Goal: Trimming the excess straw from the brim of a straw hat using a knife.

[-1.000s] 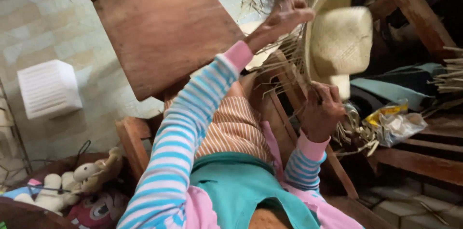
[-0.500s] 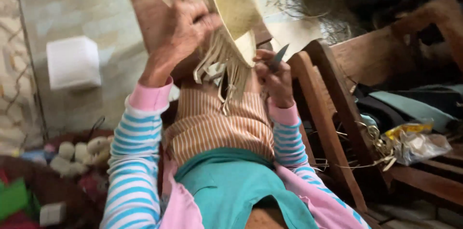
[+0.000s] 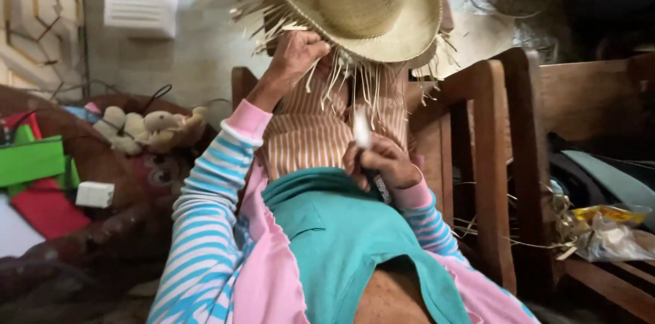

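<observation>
Head view: left hand (image 3: 295,56) grips the straw hat (image 3: 358,7) brim overhead; right hand (image 3: 382,160), below, clasps a knife (image 3: 361,129).

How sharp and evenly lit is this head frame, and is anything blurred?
Head view: soft daylight, no glare; straw hat and left hand fairly sharp; the pale blade in the right hand is motion-smeared; upper right corner falls into dark shadow; wide-lens bending at the edges.

Left hand (image 3: 297,58) grips straw hat (image 3: 358,7) brim; right hand (image 3: 382,160) holds knife (image 3: 361,129).
</observation>
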